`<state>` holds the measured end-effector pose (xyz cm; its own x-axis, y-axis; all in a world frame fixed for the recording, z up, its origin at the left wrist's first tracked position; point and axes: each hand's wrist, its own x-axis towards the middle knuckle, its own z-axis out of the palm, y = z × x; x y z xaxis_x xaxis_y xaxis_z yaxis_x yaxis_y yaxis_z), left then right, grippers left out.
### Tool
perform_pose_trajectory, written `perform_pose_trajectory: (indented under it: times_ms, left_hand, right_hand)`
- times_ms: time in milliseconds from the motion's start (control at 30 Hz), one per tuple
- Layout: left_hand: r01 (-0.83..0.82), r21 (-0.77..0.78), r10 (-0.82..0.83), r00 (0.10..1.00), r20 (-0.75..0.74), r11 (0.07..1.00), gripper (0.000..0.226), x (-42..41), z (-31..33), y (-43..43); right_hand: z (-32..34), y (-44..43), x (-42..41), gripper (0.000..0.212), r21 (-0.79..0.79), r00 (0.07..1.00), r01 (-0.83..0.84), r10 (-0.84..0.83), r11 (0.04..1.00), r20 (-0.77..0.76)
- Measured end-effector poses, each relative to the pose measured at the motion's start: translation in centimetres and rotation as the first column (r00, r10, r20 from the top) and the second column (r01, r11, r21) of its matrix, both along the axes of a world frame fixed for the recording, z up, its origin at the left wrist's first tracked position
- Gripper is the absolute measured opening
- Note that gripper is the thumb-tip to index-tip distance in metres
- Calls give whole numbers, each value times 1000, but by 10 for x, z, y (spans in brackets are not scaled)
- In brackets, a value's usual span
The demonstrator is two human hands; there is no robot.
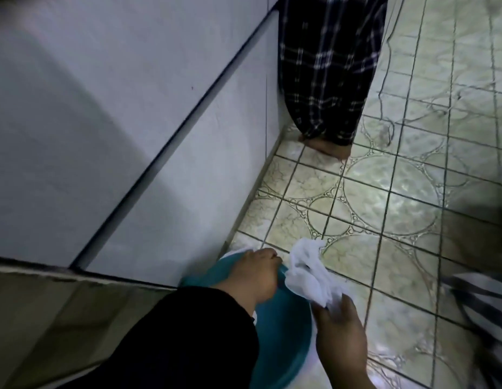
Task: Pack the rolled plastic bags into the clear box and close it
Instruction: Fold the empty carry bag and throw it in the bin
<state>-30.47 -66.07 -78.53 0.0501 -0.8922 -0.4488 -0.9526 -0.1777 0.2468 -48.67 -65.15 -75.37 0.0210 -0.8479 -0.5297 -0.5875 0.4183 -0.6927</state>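
Note:
My left hand (256, 273), in a black sleeve, grips the far edge of a teal round lid or basin (283, 332) low on the floor beside the cabinet. My right hand (341, 335) is closed on a crumpled white plastic bag (305, 270), held just above and to the right of the teal piece. A little white shows under the teal rim. No clear box can be made out in the head view; whatever lies under the teal piece is hidden.
A pale grey cabinet front (132, 136) fills the left. Another person in dark plaid trousers (328, 66) stands barefoot on the patterned tile floor (384, 197) ahead. Thin cables (384, 80) trail on the tiles. Striped cloth (485, 299) lies at the right edge.

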Motion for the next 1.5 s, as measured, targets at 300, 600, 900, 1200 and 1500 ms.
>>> perform_pose_trajectory:
  times_ms: [300,600,900,1200,1500]
  left_hand:
    - [48,-4,-48,997,64,999,34,4,-14,-11]
    - [-106,17,107,992,-73,994,45,19,24,-24]
    - [-405,-20,376,867,-326,914,52,77,77,-1]
    - [-411,77,414,859,-300,908,49,84,96,-1]
    - [-340,73,347,923,-165,938,36,45,75,2]
  right_hand:
    - [-8,-15,0,19,8,997,53,-53,999,-57]
    - [-8,-19,-17,20,-91,981,176,-182,980,-63]
    - [-10,37,34,48,-277,972,-233,219,932,-83]
    - [-39,58,38,60,64,366,-873,735,484,-571]
    - [-13,4,11,28,-111,824,-491,420,864,-380]
